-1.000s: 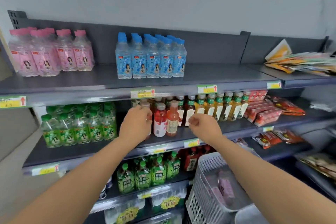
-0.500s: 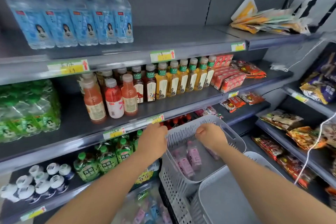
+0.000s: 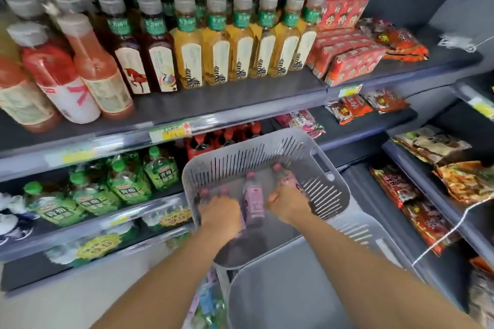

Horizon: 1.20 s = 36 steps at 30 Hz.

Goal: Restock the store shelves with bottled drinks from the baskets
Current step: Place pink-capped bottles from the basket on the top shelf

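Mid-restock: left hand (image 3: 220, 212) & right hand (image 3: 287, 204) each curled round pink bottles (image 3: 254, 203) in basket (image 3: 267, 139), prob. gripping (blurry). Several left to shelve.

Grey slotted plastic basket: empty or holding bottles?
Not empty: several pink-capped bottles sit inside the grey slotted plastic basket.

4 pink-capped bottles (image 3: 253, 204) lie in the grey slotted basket (image 3: 267, 147).
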### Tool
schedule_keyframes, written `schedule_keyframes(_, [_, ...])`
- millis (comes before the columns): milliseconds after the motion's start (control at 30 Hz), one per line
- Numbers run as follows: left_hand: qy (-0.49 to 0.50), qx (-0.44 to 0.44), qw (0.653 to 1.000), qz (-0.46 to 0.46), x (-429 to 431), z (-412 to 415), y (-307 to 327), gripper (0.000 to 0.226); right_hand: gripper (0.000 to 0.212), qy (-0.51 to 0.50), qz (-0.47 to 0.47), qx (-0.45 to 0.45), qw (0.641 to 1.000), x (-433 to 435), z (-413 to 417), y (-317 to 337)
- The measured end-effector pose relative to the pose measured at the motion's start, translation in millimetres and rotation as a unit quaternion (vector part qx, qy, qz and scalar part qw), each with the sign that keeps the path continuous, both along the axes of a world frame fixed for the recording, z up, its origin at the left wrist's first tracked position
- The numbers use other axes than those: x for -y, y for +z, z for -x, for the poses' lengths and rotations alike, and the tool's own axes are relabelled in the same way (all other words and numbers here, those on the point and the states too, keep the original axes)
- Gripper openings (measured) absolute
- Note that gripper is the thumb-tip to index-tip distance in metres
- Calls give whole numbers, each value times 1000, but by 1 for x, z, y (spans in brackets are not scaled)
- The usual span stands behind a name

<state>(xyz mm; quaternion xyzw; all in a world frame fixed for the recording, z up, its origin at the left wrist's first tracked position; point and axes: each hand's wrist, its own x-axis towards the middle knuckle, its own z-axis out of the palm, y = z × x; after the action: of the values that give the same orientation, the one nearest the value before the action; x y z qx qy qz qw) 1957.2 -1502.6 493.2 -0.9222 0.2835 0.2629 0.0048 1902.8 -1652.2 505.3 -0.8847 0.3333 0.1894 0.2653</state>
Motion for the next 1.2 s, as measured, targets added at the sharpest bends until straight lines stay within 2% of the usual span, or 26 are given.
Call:
schedule_keyframes(67, [22, -30, 999, -34, 11, -2, -23, 46, 17, 5, -10, -30, 1000, 8, -7, -20])
schedule_keyframes(133, [37, -52, 996, -55, 21, -5, -42, 49, 32, 13, -6, -52, 999, 13, -15, -39])
schedule_keyframes(233, [96, -86, 991, -44, 34, -11, -64, 50, 46, 7, -23, -75, 997, 19, -29, -63])
schedule_keyframes(300, [141, -100, 985, -28, 40, -14, -80, 55, 47, 6, -37, -85, 996, 21, -38, -76])
schedule_keyframes(400, [166, -111, 979, -28, 47, -15, -93, 73, 47, -13, -63, -93, 994, 23, -47, -94])
schedule_keyframes(533, [192, -104, 975, -38, 55, -15, -107, 109, 62, -51, -100, -107, 988, 20, -59, -122])
schedule_keyframes(600, [183, -98, 977, -52, 60, -13, -115, 119, 67, -64, -112, -113, 985, 18, -65, -134])
schedule_keyframes(667, [172, -94, 979, -63, 64, -12, -123, 122, 71, -80, -128, -120, 981, 17, -69, -142])
schedule_keyframes(767, [180, -94, 978, -51, 68, -16, -129, 114, 68, -97, -152, -122, 976, 22, -72, -146])
schedule_keyframes(867, [215, -118, 969, 5, 69, -22, -131, 113, 66, -139, -179, -109, 968, 25, -72, -143])
schedule_keyframes(933, [280, -164, 943, 73, 67, -30, -128, 115, 72, -170, -199, -87, 961, 28, -70, -143])
schedule_keyframes(1000, [371, -233, 887, 148, 64, -38, -122, 114, 79, -203, -235, -78, 948, 34, -65, -146])
schedule_keyframes(1067, [437, -290, 827, 203, 60, -45, -113, 110, 60, -229, -261, -66, 935, 38, -61, -137])
schedule_keyframes(1133, [459, -330, 792, 229, 55, -45, -106, 102, 39, -231, -273, -60, 932, 41, -55, -120])
schedule_keyframes(1200, [471, -367, 761, 254, 49, -42, -92, 92, 39, -244, -291, -50, 924, 42, -50, -106])
